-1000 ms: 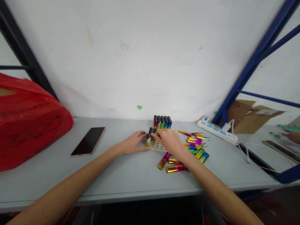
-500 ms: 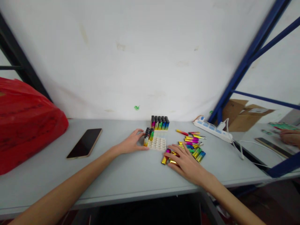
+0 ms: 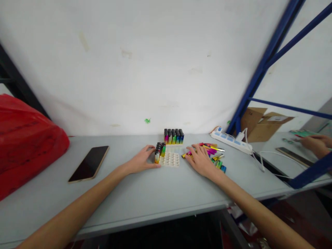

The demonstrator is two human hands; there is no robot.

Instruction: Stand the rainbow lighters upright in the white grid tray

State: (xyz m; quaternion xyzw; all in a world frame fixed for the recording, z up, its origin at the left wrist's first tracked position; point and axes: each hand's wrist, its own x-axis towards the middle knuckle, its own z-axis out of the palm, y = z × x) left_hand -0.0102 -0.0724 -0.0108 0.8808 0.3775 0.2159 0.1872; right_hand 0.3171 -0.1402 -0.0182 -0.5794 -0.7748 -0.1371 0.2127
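My left hand curves round the left end of a white tray with rows of round holes, thumb at its front corner and fingers at the back. Several lighters with black tops and shiny coloured bodies stand upright in the tray's left part. My right hand lies with fingers spread over a loose pile of shiny lighters in gold, pink, green and blue; its palm and fingers hide part of the pile. Behind the tray, another white tray is filled with upright lighters.
A phone lies on the grey table at left, beside a red plastic bag. At right are a white power strip with cables, a blue metal frame and a cardboard box. Another person's hand shows at far right.
My right hand has moved away from me over the pile, and the nearest lighters have shifted back with it. The left hand stays at the tray. The view has turned slightly right.
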